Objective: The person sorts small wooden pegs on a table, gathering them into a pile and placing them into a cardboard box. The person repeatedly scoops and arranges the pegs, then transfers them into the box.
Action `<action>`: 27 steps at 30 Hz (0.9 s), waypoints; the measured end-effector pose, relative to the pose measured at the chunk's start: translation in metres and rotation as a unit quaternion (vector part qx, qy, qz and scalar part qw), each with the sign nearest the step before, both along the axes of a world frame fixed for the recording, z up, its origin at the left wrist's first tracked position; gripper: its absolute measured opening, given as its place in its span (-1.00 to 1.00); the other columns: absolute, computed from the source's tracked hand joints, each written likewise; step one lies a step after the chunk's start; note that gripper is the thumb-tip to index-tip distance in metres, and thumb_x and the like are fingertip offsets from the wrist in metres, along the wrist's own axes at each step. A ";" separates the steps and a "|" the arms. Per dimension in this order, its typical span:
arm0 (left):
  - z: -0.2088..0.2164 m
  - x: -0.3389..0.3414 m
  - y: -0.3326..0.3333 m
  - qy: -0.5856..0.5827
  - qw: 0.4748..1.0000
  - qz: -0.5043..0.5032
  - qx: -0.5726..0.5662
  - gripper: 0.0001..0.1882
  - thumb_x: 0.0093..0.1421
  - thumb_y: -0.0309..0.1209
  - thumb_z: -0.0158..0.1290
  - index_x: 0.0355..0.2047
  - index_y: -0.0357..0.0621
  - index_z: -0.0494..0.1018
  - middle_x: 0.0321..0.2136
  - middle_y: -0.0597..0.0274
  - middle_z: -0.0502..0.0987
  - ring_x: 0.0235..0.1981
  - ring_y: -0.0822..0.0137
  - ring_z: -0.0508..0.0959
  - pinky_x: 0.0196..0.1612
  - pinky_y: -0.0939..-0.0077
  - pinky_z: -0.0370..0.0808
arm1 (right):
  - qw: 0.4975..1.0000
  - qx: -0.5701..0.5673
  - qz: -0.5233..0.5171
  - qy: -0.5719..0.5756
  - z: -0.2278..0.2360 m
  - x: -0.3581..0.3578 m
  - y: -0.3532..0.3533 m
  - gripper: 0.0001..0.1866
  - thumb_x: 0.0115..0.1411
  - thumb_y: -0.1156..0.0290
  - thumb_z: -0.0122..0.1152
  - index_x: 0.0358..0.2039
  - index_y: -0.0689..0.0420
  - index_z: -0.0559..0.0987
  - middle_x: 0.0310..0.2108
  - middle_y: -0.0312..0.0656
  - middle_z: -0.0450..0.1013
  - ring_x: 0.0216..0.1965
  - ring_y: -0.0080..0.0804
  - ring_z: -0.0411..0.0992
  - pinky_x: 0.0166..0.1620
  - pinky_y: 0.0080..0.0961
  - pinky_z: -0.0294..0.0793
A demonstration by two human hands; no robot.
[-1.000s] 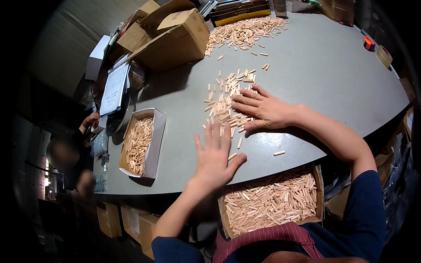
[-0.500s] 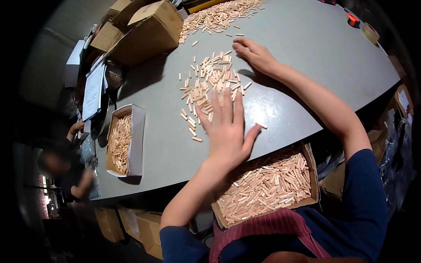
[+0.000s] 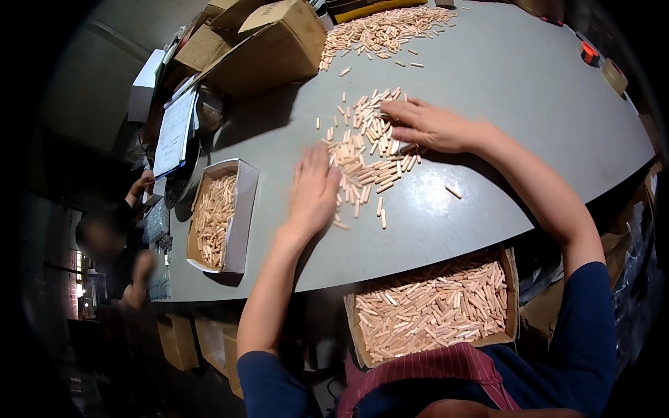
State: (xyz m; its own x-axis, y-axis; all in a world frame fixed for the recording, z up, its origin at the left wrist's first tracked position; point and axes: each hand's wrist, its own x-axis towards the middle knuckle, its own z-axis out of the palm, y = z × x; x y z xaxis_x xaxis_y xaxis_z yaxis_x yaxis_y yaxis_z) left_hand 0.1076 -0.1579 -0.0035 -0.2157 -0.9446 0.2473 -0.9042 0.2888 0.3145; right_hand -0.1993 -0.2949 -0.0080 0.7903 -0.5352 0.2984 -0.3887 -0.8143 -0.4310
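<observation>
A loose spread of short wooden dowels (image 3: 380, 169) lies on the grey table (image 3: 425, 223), between my two hands. At the left edge of that spread is my left hand (image 3: 313, 191), its slightly blurred fingers stretched out beside the dowels. My right hand (image 3: 439, 129) reaches over the right side, fingers extended and touching dowels, some hidden beneath them. Neither hand grips anything that I can see. One dowel (image 3: 454, 191) lies apart, nearer to me on the right. Below the table edge, an open cardboard box (image 3: 511, 296) full of dowels sits close against my apron.
A white-sided box (image 3: 242, 219) of dowels stands at left. Behind are a large heap of dowels (image 3: 390, 29) and a big carton (image 3: 268, 59). A clipboard (image 3: 175, 132) is near a co-worker's hand (image 3: 144, 181). Tape (image 3: 614, 76) lies far right.
My left hand has moved from the near side of the dowels to their left edge. My right hand has come in from the right onto the dowels. The view has shifted slightly.
</observation>
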 end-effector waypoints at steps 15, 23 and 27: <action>0.023 -0.041 0.040 -0.014 0.998 -0.057 0.030 -0.34 0.45 -0.25 -0.16 0.41 -0.47 0.08 0.41 -0.38 0.16 0.46 -0.31 0.12 0.51 -0.10 -0.02 | 0.959 0.252 0.078 -0.104 0.017 0.011 0.037 -0.33 0.46 -0.13 0.10 0.34 0.13 0.47 0.30 -0.08 0.44 0.35 -0.25 0.34 0.44 -0.21 0.19; 0.019 -0.058 0.093 -0.008 0.994 -0.105 0.025 -0.18 0.43 -0.11 0.01 0.42 -0.57 0.04 0.42 -0.50 0.08 0.45 -0.41 0.08 0.49 -0.18 -0.03 | 0.873 0.306 -0.057 -0.375 -0.012 0.007 -0.008 -0.48 0.55 0.03 0.02 0.16 0.24 0.58 0.02 -0.20 0.60 0.04 -0.50 0.50 0.17 -0.49 0.46; 0.022 -0.071 0.106 -0.052 0.993 -0.099 0.029 -0.08 0.39 -0.03 0.09 0.45 -0.52 0.02 0.44 -0.47 0.05 0.48 -0.37 0.05 0.49 -0.24 -0.06 | 0.892 0.315 -0.053 -0.320 -0.007 0.010 0.001 -0.48 0.59 0.09 -0.06 0.20 0.31 0.52 0.11 -0.10 0.53 0.16 -0.38 0.48 0.30 -0.40 0.43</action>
